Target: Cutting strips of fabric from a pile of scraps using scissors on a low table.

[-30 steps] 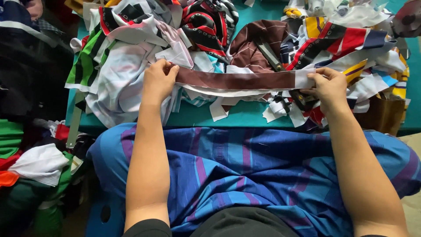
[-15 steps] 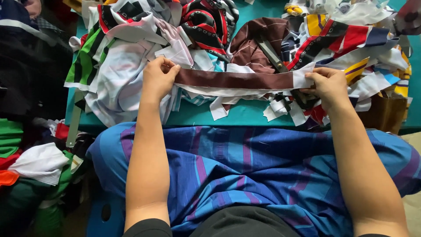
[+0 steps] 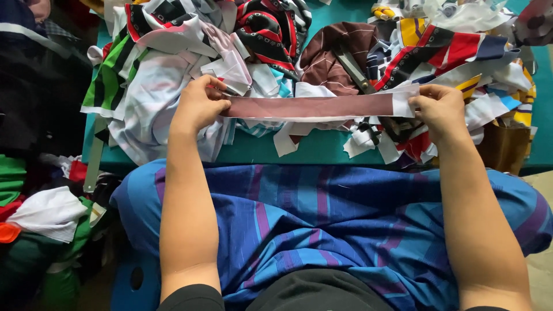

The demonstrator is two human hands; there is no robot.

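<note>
A long maroon fabric strip (image 3: 314, 106) with white ends is stretched flat between my two hands above the teal table (image 3: 322, 148). My left hand (image 3: 197, 103) pinches its left end, fingers closed on the cloth. At the right end my right hand (image 3: 440, 109) grips the white tip. Below the strip lie white offcuts. A pair of scissors (image 3: 352, 69) rests on brown striped cloth just behind the strip.
Heaps of striped and coloured fabric scraps (image 3: 173, 52) cover the table's far side. A blue striped cloth (image 3: 322, 224) lies over my lap. Green and white cloth bundles (image 3: 40, 224) sit at lower left. A brown box (image 3: 507, 147) stands at the right edge.
Both hands have kept hold of the strip; it now lies a little flatter and tauter between them. Hardly anything else has shifted.
</note>
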